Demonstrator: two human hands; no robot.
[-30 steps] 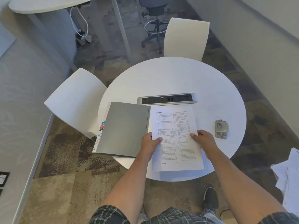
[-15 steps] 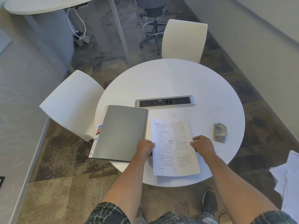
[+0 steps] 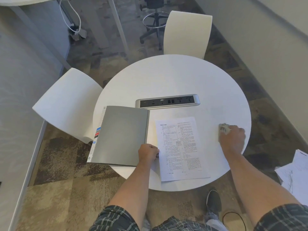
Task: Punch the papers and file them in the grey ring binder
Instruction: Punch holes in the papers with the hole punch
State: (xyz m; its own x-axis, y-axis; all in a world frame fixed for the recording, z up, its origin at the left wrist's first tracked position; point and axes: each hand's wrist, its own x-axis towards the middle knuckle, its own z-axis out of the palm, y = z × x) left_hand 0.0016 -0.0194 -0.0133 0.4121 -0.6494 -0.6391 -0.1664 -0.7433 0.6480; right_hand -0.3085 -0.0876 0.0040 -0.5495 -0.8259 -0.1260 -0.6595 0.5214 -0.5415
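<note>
Since the earlier frames the right hand (image 3: 232, 139) has left the right edge of the printed sheet (image 3: 180, 148) and now lies on the hole punch (image 3: 224, 129) far to the right, while the sheet has been released on that side and lies flat. The round white table (image 3: 175, 77) carries everything; two white chairs, one beyond the far rim (image 3: 186, 33) and one to the left (image 3: 66, 104), stand against it. The grey ring binder (image 3: 121, 135) lies open just left of the left hand (image 3: 148, 153), its cover turned out over the table's left edge, with white index pages and blue, grey and red tabs showing along its outer side; the tab lettering is too small to read. The sheet lies between the two hands, its near edge overhanging the table rim; it is printed in two columns with a bold heading at top left, none of it legible. A silver power and data strip (image 3: 167, 101) with dark sockets sits beyond both hands, near the table's middle. Loose papers (image 3: 296, 172) lie on the carpet to the right of the right arm. The left hand is curled, fingers tucked onto the sheet's left edge; whether it pinches the paper or merely presses it cannot be told. The right hand is cupped over the punch, fingers wrapped round its sides, covering all but its far left corner.
</note>
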